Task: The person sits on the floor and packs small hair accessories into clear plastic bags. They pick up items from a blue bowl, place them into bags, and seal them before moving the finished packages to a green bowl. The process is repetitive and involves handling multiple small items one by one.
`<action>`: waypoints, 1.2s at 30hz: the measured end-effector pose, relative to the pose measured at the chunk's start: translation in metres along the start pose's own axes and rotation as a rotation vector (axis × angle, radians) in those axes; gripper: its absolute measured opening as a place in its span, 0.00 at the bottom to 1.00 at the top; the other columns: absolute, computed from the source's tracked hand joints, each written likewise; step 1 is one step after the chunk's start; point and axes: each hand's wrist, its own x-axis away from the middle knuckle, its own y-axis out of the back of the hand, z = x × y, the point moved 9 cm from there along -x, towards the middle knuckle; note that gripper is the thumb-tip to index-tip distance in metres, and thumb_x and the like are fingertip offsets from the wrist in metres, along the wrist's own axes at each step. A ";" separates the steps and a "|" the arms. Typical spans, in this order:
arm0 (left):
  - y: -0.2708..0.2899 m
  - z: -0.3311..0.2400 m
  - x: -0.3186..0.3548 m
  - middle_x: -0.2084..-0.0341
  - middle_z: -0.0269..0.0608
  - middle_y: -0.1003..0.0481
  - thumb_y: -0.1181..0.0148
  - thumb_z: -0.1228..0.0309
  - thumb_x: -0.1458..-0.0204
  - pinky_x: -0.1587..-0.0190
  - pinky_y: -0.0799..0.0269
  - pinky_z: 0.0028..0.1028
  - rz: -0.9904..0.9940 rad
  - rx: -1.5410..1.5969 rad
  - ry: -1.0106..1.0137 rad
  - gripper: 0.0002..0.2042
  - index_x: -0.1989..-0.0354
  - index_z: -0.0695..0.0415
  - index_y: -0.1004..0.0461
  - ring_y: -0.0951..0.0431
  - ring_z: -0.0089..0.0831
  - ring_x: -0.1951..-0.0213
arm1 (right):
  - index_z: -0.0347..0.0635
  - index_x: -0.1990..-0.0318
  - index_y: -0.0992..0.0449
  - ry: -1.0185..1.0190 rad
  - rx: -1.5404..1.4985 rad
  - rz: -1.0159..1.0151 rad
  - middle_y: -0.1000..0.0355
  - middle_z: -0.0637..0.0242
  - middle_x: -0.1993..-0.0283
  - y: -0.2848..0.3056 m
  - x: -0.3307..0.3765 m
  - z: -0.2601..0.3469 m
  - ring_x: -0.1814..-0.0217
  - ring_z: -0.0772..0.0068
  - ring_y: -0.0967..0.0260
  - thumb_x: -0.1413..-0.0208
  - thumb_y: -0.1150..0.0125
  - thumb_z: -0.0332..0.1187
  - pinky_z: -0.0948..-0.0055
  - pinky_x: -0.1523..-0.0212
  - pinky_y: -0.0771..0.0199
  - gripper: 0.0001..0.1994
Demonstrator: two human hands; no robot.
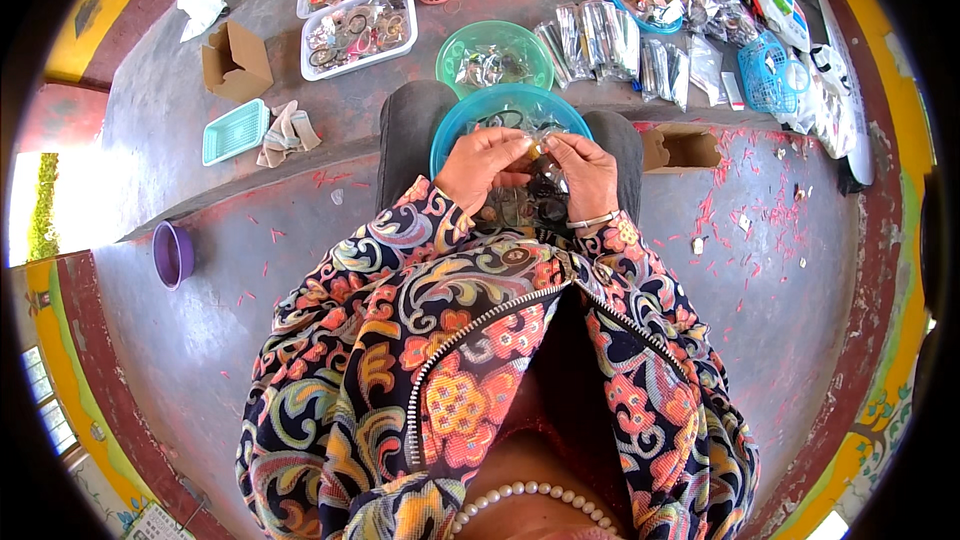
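Purple tub (174, 255): on the floor at the left, well apart from the hands.
White tray (360, 64): far left, heaped with small mixed pieces.
Left hand (478, 165): closed in a pinch, thumb and fingertips on the small piece.
Working the pinch: best done, it seems, with light fingertip pressure from both sides, one hand steadying while the other moves, low over the blue bowl (480, 103) so a slip lands inside.
Small piece (537, 152): held between both hands' fingertips, above the blue bowl between the knees; yellowish, with what looks like clear film about it; partly hidden, its exact shape cannot be told.
Right hand (590, 175): also pinching, fingertips meeting the piece from the right.
Clear packets (608, 38): far right, long and slim, laid side by side.
Blue basket (768, 75): farther right, openwork, beside plastic bags.
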 end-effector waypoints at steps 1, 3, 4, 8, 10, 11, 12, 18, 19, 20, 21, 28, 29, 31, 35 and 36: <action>-0.002 0.002 0.000 0.69 0.36 0.27 0.49 0.68 0.48 0.70 0.28 0.19 0.019 -0.029 0.028 0.11 0.61 0.62 0.31 0.27 0.22 0.70 | 0.32 0.66 0.25 0.018 0.022 0.024 0.29 0.71 0.71 -0.002 0.000 0.002 0.71 0.85 0.37 0.51 0.42 0.27 0.86 0.69 0.36 0.07; -0.005 0.004 0.002 0.70 0.33 0.27 0.48 0.68 0.48 0.74 0.30 0.16 0.052 -0.085 0.082 0.10 0.62 0.60 0.30 0.27 0.20 0.72 | 0.33 0.65 0.25 0.051 0.067 0.076 0.29 0.72 0.72 -0.007 0.002 0.009 0.71 0.86 0.37 0.50 0.44 0.26 0.86 0.69 0.36 0.07; -0.004 0.003 0.001 0.72 0.32 0.28 0.47 0.68 0.49 0.76 0.33 0.15 0.055 -0.070 0.073 0.10 0.62 0.60 0.30 0.28 0.19 0.73 | 0.34 0.64 0.26 0.073 0.057 0.085 0.29 0.71 0.70 -0.007 0.001 0.011 0.69 0.85 0.36 0.50 0.45 0.25 0.86 0.68 0.36 0.07; 0.001 -0.004 0.001 0.76 0.29 0.29 0.46 0.68 0.50 0.82 0.42 0.13 0.066 0.066 0.072 0.09 0.62 0.59 0.30 0.29 0.17 0.76 | 0.38 0.59 0.27 0.263 0.144 0.130 0.31 0.68 0.63 -0.004 -0.004 0.025 0.64 0.81 0.36 0.53 0.47 0.19 0.84 0.65 0.36 0.12; -0.005 -0.013 0.007 0.79 0.28 0.30 0.47 0.69 0.50 0.83 0.46 0.13 0.031 0.126 0.102 0.08 0.63 0.58 0.30 0.29 0.18 0.77 | 0.43 0.57 0.28 0.369 0.406 0.164 0.34 0.64 0.57 -0.008 0.002 0.039 0.58 0.75 0.35 0.58 0.47 0.15 0.80 0.60 0.34 0.18; -0.006 -0.011 0.006 0.79 0.29 0.30 0.47 0.68 0.49 0.84 0.46 0.13 0.051 0.149 0.104 0.09 0.63 0.58 0.30 0.30 0.18 0.78 | 0.43 0.58 0.28 0.473 0.482 0.200 0.34 0.64 0.57 -0.017 0.010 0.052 0.58 0.75 0.35 0.59 0.47 0.16 0.80 0.59 0.34 0.18; -0.007 -0.010 0.005 0.80 0.30 0.30 0.48 0.68 0.49 0.84 0.46 0.13 0.070 0.173 0.106 0.09 0.63 0.58 0.30 0.30 0.18 0.79 | 0.43 0.58 0.28 0.577 0.558 0.235 0.34 0.64 0.57 -0.027 0.017 0.061 0.58 0.74 0.35 0.59 0.47 0.16 0.79 0.59 0.35 0.18; -0.004 -0.004 0.008 0.83 0.35 0.30 0.52 0.59 0.47 0.88 0.50 0.14 0.047 -0.144 0.105 0.15 0.64 0.61 0.31 0.34 0.18 0.86 | 0.37 0.64 0.25 0.210 0.281 0.179 0.30 0.66 0.65 -0.007 0.001 0.029 0.65 0.77 0.34 0.54 0.41 0.26 0.81 0.64 0.36 0.08; -0.002 -0.008 0.008 0.83 0.36 0.31 0.52 0.57 0.47 0.88 0.50 0.15 0.028 -0.227 0.059 0.17 0.64 0.61 0.31 0.35 0.18 0.86 | 0.36 0.65 0.26 0.046 0.133 0.133 0.29 0.67 0.66 0.000 -0.002 0.021 0.68 0.79 0.34 0.53 0.42 0.27 0.81 0.67 0.37 0.07; 0.001 -0.012 0.006 0.82 0.34 0.30 0.53 0.55 0.47 0.87 0.49 0.14 0.015 -0.291 0.011 0.19 0.64 0.62 0.31 0.35 0.17 0.85 | 0.34 0.65 0.26 -0.118 -0.017 0.086 0.29 0.68 0.67 0.004 -0.001 0.010 0.70 0.80 0.35 0.51 0.43 0.28 0.81 0.69 0.38 0.07; 0.002 -0.017 0.005 0.82 0.34 0.30 0.52 0.56 0.47 0.86 0.48 0.14 -0.009 -0.339 -0.048 0.18 0.64 0.62 0.30 0.35 0.16 0.84 | 0.35 0.66 0.26 -0.142 -0.039 0.079 0.29 0.68 0.69 0.005 -0.001 0.007 0.71 0.80 0.35 0.51 0.43 0.29 0.82 0.70 0.38 0.07; -0.004 -0.009 0.003 0.74 0.32 0.28 0.47 0.65 0.49 0.83 0.43 0.13 0.068 -0.339 -0.011 0.11 0.64 0.61 0.29 0.33 0.14 0.77 | 0.36 0.68 0.25 -0.189 -0.111 0.067 0.29 0.70 0.74 0.001 0.000 -0.006 0.76 0.84 0.39 0.54 0.39 0.31 0.85 0.74 0.41 0.08; -0.006 -0.006 0.002 0.73 0.33 0.28 0.46 0.67 0.50 0.82 0.42 0.13 0.080 -0.330 -0.008 0.10 0.64 0.61 0.29 0.32 0.14 0.76 | 0.36 0.69 0.25 -0.192 -0.114 0.070 0.29 0.71 0.74 0.000 0.000 -0.007 0.76 0.85 0.39 0.54 0.39 0.31 0.85 0.74 0.41 0.08; -0.006 -0.006 0.001 0.71 0.34 0.27 0.46 0.68 0.50 0.80 0.38 0.14 0.077 -0.313 -0.006 0.10 0.64 0.61 0.29 0.29 0.16 0.72 | 0.36 0.70 0.25 -0.189 -0.078 0.074 0.30 0.72 0.75 -0.003 0.001 -0.004 0.76 0.85 0.39 0.54 0.39 0.31 0.85 0.74 0.42 0.07; -0.004 -0.003 0.000 0.71 0.33 0.27 0.46 0.69 0.50 0.76 0.35 0.15 0.083 -0.283 -0.032 0.09 0.64 0.60 0.30 0.28 0.18 0.71 | 0.36 0.74 0.26 -0.131 0.005 0.180 0.32 0.73 0.77 -0.012 0.001 0.002 0.76 0.85 0.41 0.54 0.40 0.28 0.85 0.74 0.42 0.05; -0.005 -0.003 0.000 0.71 0.32 0.27 0.46 0.70 0.50 0.75 0.35 0.16 0.089 -0.282 -0.034 0.08 0.64 0.60 0.30 0.28 0.18 0.71 | 0.36 0.75 0.27 -0.120 0.002 0.189 0.32 0.73 0.77 -0.012 0.000 0.002 0.76 0.85 0.40 0.54 0.41 0.27 0.85 0.74 0.42 0.04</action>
